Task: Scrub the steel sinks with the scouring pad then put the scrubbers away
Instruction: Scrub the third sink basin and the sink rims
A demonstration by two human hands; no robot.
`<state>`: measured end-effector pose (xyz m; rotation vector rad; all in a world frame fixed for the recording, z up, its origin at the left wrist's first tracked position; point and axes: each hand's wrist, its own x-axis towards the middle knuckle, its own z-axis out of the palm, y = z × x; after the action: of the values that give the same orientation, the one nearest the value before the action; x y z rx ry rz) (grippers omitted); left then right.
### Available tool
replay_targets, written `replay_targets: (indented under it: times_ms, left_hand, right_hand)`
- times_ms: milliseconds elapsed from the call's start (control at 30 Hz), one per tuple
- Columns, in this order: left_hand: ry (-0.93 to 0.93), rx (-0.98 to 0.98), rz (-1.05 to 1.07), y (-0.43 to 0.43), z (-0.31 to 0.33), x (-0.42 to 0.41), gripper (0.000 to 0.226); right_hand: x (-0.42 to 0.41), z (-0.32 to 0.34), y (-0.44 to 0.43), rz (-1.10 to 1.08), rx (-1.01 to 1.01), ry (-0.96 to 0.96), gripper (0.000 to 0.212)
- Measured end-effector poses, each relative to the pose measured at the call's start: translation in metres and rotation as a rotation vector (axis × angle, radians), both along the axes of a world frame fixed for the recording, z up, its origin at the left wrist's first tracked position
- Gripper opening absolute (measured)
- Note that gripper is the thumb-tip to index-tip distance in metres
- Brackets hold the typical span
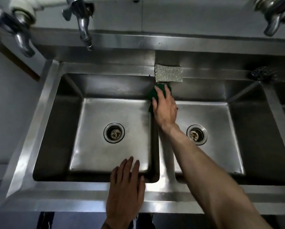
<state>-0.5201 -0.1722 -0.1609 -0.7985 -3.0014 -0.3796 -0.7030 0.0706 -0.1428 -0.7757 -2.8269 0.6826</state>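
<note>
**Q:** Location of the scouring pad (pixel 150 96)?

**A:** Under the fingers of the right hand (pixel 164 109), at the far end of the divider (pixel 165 162) between the left sink (pixel 105 154) and the right sink (pixel 221 119), just in front of a silver sponge (pixel 169 73).

**Q:** Grip state?

**A:** Released. The fingers lie extended over the pad and press it down. The forearm reaches diagonally across the right sink.

**Q:** Left hand (pixel 125 187)?

**A:** Flat, grip released, grasping nothing. The palm rests on the left sink's front rim (pixel 64 190).
</note>
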Motion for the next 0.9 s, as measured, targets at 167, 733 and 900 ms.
replay_targets:
  times_ms: [167,733,900]
  left_hand:
    - [-0.038,-0.055,0.022,-0.005,-0.002,0.001,0.053]
    - [-0.137,0.271,0.003,-0.009,0.004,-0.002,0.044]
    - [-0.167,0.343,-0.044,-0.032,0.007,-0.009,0.046]
  right_hand:
    - [0.020,-0.007,-0.003,0.074,-0.048,0.033,0.049]
    - [0.246,0.013,-0.095,0.098,-0.061,-0.082,0.053]
    - [0.297,0.024,-0.129,0.069,-0.071,-0.051,0.053]
